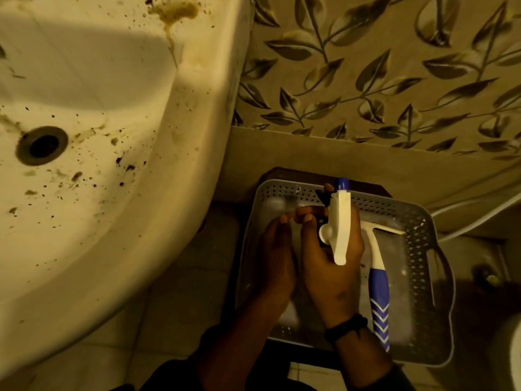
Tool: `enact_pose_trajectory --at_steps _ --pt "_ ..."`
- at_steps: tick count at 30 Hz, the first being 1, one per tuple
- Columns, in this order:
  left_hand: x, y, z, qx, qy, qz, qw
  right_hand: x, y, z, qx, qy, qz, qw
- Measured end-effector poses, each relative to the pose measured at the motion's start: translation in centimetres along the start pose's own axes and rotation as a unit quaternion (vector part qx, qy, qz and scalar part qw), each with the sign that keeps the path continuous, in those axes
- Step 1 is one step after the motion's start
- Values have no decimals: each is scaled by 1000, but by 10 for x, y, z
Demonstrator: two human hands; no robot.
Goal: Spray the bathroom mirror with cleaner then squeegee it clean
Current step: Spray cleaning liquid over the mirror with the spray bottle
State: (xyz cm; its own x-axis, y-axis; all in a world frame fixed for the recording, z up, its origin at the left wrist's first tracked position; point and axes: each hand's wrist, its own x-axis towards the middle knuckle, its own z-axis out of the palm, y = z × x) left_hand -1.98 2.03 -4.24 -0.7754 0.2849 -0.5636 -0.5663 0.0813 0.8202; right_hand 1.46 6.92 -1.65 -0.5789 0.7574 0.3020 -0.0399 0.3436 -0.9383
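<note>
One head-worn view looks steeply down from above and close in. The sink fills the left, the leaf-patterned wall lies far and right, and the basket sits low, right of centre. Both hands reach in from the near edge, close under the lens.

I see the spray bottle, white trigger head with blue nozzle tip, held upright over the basket. The squeegee, white blade and blue striped handle, lies flat inside it.
</note>
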Motion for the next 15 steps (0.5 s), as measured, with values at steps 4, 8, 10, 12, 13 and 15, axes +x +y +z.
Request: enact_pose_trajectory --at_steps 4,8,10,12,13,15 --pt "2 -6 1 -14 11 29 999 -4 4 2 2 8 10 1000" --pt "6 -10 2 -31 19 31 999 -6 14 2 -9 3 26 1000" --pt "7 -12 2 -25 19 35 999 -8 19 2 -18 0 26 999" --pt "8 -12 2 -14 13 47 999 -10 23 1 -27 -5 27 999" --pt "8 -13 1 -14 7 49 999 -10 25 1 -33 -9 29 999" --pt "9 -13 -1 -21 -15 37 999 -11 25 2 -42 -18 32 998"
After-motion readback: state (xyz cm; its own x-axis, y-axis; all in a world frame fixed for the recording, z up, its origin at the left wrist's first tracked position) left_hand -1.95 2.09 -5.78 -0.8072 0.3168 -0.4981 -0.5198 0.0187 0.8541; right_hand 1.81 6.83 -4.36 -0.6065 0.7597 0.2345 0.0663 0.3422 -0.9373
